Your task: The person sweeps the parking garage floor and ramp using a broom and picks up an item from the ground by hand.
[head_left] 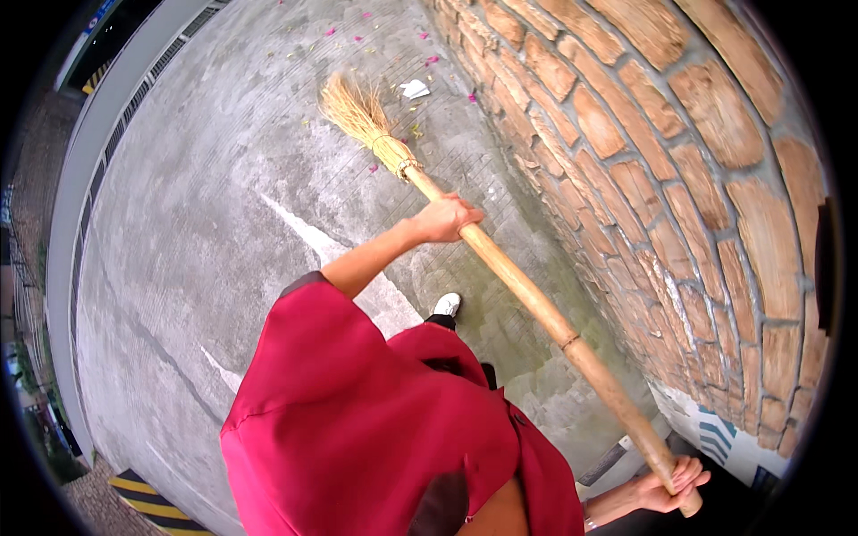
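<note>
A straw broom (536, 302) with a long bamboo handle slants from the upper middle to the lower right. My left hand (447, 219) is wrapped round the handle a little below the binding of the bristles. Near the handle's far lower-right end, my right hand (677, 482) grips it too. The straw bristles (356, 112) are at or just over the concrete ground; contact is hard to make out. Just right of them lies a small white scrap (415, 89), perhaps paper. Pink petals (433, 61) and yellowish bits are scattered around.
A stone-block wall (626, 179) runs along the right side. Grey concrete ground (188, 223) spreads to the left as far as a pale curb with a grating. My white shoe (449, 305) stands below the handle. A black-and-yellow striped marking (152, 502) is at the lower left.
</note>
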The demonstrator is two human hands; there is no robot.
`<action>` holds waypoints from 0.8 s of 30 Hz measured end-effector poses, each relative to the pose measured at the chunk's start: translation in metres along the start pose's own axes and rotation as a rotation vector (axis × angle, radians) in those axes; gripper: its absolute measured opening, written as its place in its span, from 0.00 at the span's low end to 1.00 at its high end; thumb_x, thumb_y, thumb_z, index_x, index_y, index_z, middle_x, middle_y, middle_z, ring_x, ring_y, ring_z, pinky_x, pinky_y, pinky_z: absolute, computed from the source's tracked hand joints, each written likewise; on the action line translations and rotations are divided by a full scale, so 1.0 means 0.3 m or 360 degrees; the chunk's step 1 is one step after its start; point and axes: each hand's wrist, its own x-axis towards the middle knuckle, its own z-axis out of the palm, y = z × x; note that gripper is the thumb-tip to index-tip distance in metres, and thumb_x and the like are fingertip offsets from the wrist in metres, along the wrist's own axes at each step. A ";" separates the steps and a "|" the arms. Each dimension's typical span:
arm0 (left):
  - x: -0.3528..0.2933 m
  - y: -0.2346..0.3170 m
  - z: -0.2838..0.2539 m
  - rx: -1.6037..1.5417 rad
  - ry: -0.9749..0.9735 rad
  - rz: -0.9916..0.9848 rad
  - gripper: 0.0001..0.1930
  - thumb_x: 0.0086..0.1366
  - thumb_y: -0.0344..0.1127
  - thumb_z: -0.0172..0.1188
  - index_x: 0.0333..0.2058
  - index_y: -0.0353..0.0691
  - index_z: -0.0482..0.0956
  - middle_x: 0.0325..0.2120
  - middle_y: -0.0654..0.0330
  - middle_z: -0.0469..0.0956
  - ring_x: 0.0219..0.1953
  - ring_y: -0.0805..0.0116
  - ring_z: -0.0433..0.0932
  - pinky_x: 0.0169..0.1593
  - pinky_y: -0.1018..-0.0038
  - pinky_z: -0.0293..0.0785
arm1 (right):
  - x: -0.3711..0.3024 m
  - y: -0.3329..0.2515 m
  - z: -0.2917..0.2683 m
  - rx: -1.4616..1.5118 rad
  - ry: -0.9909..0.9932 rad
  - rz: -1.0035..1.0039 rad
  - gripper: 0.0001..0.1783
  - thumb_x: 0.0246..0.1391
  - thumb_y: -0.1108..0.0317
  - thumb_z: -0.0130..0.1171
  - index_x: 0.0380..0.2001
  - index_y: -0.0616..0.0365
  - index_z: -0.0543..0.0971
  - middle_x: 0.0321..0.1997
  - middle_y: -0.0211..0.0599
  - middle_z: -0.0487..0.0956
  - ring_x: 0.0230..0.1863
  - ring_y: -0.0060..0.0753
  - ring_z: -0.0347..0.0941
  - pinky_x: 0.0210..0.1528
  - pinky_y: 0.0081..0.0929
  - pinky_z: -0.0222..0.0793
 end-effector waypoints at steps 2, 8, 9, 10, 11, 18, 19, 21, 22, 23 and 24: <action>-0.030 0.004 -0.020 -0.0023 0.0016 -0.0099 0.09 0.39 0.30 0.56 0.22 0.43 0.66 0.17 0.61 0.67 0.25 0.60 0.71 0.36 0.67 0.63 | 0.175 0.094 0.109 0.0147 -0.0173 0.0084 0.15 0.35 0.79 0.54 0.27 0.60 0.61 0.15 0.27 0.57 0.19 0.20 0.56 0.25 0.15 0.54; -0.120 0.137 0.036 -0.0221 0.0367 -0.0443 0.11 0.37 0.29 0.57 0.23 0.44 0.67 0.17 0.61 0.68 0.26 0.62 0.70 0.36 0.69 0.62 | 0.446 0.547 0.426 0.0277 -0.0446 0.0435 0.16 0.34 0.81 0.56 0.25 0.56 0.60 0.10 0.22 0.59 0.10 0.15 0.54 0.19 0.13 0.53; -0.105 0.129 0.053 -0.0332 0.0336 -0.0481 0.11 0.37 0.29 0.57 0.24 0.44 0.68 0.18 0.61 0.68 0.27 0.62 0.70 0.36 0.69 0.62 | 0.495 0.606 0.454 0.0140 -0.0460 0.0461 0.16 0.34 0.81 0.56 0.25 0.56 0.60 0.10 0.22 0.59 0.10 0.14 0.55 0.18 0.12 0.53; -0.074 0.108 0.073 -0.0445 0.0312 -0.0519 0.11 0.37 0.29 0.56 0.24 0.44 0.68 0.18 0.61 0.69 0.27 0.62 0.71 0.36 0.69 0.62 | 0.544 0.654 0.480 0.0002 -0.0481 0.0486 0.17 0.33 0.81 0.56 0.25 0.55 0.61 0.09 0.22 0.60 0.10 0.14 0.56 0.18 0.10 0.52; -0.026 0.081 0.103 -0.0509 0.0369 -0.0521 0.13 0.36 0.28 0.57 0.26 0.43 0.70 0.19 0.61 0.70 0.28 0.63 0.71 0.36 0.69 0.62 | 0.591 0.679 0.514 0.0005 -0.0492 0.0512 0.17 0.33 0.81 0.56 0.25 0.55 0.61 0.09 0.22 0.60 0.10 0.14 0.56 0.18 0.10 0.52; 0.651 -0.373 -0.098 -0.0334 0.0855 -0.0257 0.11 0.37 0.27 0.56 0.23 0.45 0.67 0.20 0.62 0.68 0.31 0.62 0.69 0.34 0.69 0.59 | 0.831 0.779 0.563 0.0103 -0.0917 0.0084 0.08 0.30 0.76 0.51 0.13 0.54 0.62 0.06 0.21 0.60 0.09 0.15 0.55 0.21 0.13 0.52; 0.680 -0.413 -0.140 -0.0333 0.0850 -0.0271 0.11 0.37 0.27 0.56 0.23 0.45 0.67 0.20 0.62 0.68 0.31 0.62 0.69 0.34 0.69 0.59 | 0.855 0.827 0.580 0.0059 -0.0915 -0.0004 0.08 0.30 0.75 0.51 0.13 0.53 0.62 0.06 0.21 0.60 0.09 0.15 0.55 0.21 0.13 0.53; 0.725 -0.495 -0.231 -0.0324 0.0883 -0.0199 0.10 0.37 0.26 0.55 0.21 0.45 0.65 0.18 0.62 0.67 0.29 0.62 0.69 0.34 0.69 0.59 | 0.919 0.885 0.633 -0.0058 -0.0559 -0.0120 0.09 0.29 0.76 0.51 0.13 0.53 0.62 0.05 0.20 0.60 0.10 0.15 0.56 0.22 0.15 0.53; 0.719 -0.497 -0.299 -0.0242 0.0821 -0.0223 0.10 0.36 0.26 0.55 0.21 0.44 0.65 0.17 0.61 0.66 0.27 0.62 0.69 0.33 0.70 0.59 | 0.962 0.897 0.640 -0.0043 -0.0580 -0.0109 0.09 0.29 0.76 0.52 0.15 0.53 0.63 0.06 0.20 0.60 0.11 0.15 0.57 0.21 0.14 0.53; 0.699 -0.501 -0.340 -0.0234 0.0812 -0.0245 0.10 0.36 0.26 0.55 0.21 0.44 0.65 0.17 0.61 0.66 0.27 0.62 0.69 0.33 0.70 0.59 | 0.984 0.940 0.662 -0.0034 -0.0571 -0.0088 0.09 0.29 0.76 0.52 0.15 0.53 0.63 0.06 0.20 0.60 0.11 0.15 0.57 0.21 0.14 0.53; 0.671 -0.503 -0.379 -0.0194 0.0789 -0.0286 0.10 0.36 0.26 0.55 0.21 0.44 0.65 0.17 0.61 0.66 0.27 0.62 0.69 0.33 0.69 0.59 | 0.993 0.979 0.680 -0.0031 -0.0533 -0.0107 0.08 0.36 0.72 0.50 0.15 0.51 0.61 0.07 0.19 0.57 0.11 0.14 0.56 0.20 0.15 0.56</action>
